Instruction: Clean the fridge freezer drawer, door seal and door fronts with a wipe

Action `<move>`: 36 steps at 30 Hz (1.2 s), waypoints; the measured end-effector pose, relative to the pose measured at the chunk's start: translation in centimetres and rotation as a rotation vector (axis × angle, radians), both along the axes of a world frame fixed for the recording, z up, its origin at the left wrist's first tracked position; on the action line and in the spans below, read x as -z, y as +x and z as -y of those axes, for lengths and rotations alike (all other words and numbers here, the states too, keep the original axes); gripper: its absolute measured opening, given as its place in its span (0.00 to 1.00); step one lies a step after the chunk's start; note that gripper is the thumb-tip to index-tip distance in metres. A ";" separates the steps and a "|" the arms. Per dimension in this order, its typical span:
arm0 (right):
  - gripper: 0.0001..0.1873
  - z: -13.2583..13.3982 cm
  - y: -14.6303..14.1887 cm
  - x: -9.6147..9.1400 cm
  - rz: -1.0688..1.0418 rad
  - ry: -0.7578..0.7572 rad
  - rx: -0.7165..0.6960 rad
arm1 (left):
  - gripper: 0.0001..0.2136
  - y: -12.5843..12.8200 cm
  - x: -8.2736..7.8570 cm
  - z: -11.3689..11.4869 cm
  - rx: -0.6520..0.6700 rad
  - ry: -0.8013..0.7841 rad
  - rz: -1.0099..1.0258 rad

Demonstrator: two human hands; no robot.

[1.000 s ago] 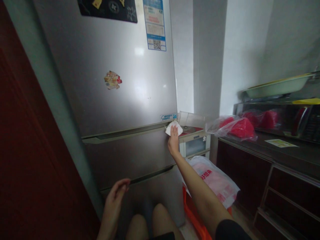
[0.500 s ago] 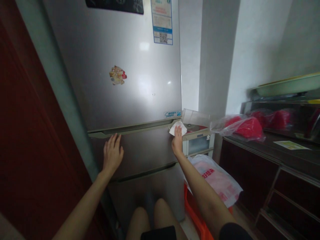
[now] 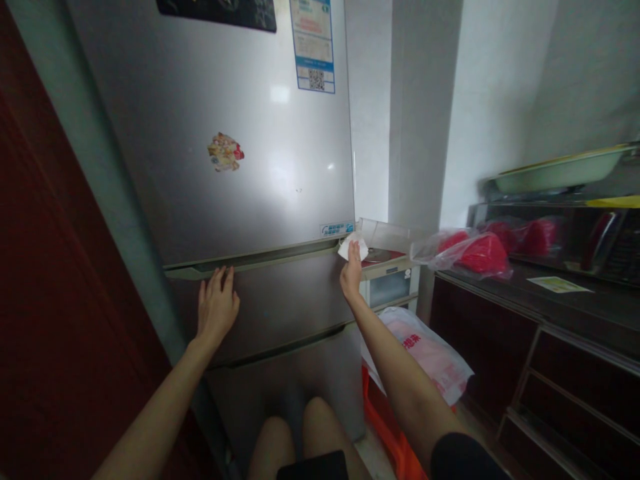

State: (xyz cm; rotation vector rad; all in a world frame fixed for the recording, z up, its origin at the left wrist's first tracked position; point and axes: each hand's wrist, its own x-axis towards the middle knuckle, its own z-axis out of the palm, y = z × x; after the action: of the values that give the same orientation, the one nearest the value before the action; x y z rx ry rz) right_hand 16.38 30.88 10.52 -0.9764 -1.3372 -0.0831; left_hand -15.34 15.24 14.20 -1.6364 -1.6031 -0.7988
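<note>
A silver refrigerator (image 3: 260, 200) stands in front of me, with a tall upper door and two lower drawer fronts. My left hand (image 3: 219, 307) lies with fingers stretched out over the upper edge of the middle drawer front (image 3: 280, 300), near its left end. At the opposite end of that edge, my right hand (image 3: 352, 270) holds a folded white cloth (image 3: 353, 247) against the refrigerator's right corner. The fingers press on the cloth and cover part of it. A cartoon sticker (image 3: 226, 152) and a blue-edged label (image 3: 315, 47) are on the upper door.
Beside the refrigerator are a small white appliance (image 3: 390, 288), a white plastic bag (image 3: 425, 347) and an orange crate (image 3: 387, 427). The dark counter (image 3: 505, 273) at right holds red things in clear plastic (image 3: 483, 253). A red-brown door (image 3: 65, 267) borders the left.
The whole view has shifted slightly, so the scene sits further left. The right hand and cloth have moved a little up and toward the refrigerator's right edge. The left hand stays in place.
</note>
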 end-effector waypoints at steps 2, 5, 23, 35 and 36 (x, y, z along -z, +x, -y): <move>0.42 0.0 0.0 -0.4 0.021 -0.006 -0.020 | 0.25 0.3 -0.5 0.4 -0.011 -0.003 0.003; 0.40 0.5 -0.2 0.9 0.027 -0.032 -0.042 | 0.24 0.7 -1.4 0.8 -0.042 -0.007 -0.008; 0.22 4.0 -4.9 18.0 -0.607 -0.309 0.073 | 0.23 1.1 -2.1 0.9 -0.067 -0.011 0.018; 0.22 0.3 -4.7 5.6 -0.610 -0.164 0.001 | 0.23 1.1 -2.1 0.8 -0.106 -0.019 0.000; 0.24 0.0 -4.7 4.1 -0.585 -0.141 -0.011 | 0.23 1.1 -2.1 0.8 -0.109 -0.017 -0.004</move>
State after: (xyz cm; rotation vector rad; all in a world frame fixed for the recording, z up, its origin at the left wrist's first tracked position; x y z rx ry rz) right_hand 11.71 30.84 6.42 -1.0109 -0.8152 0.2901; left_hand -14.27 14.40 16.28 -1.5467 -1.6850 -0.7277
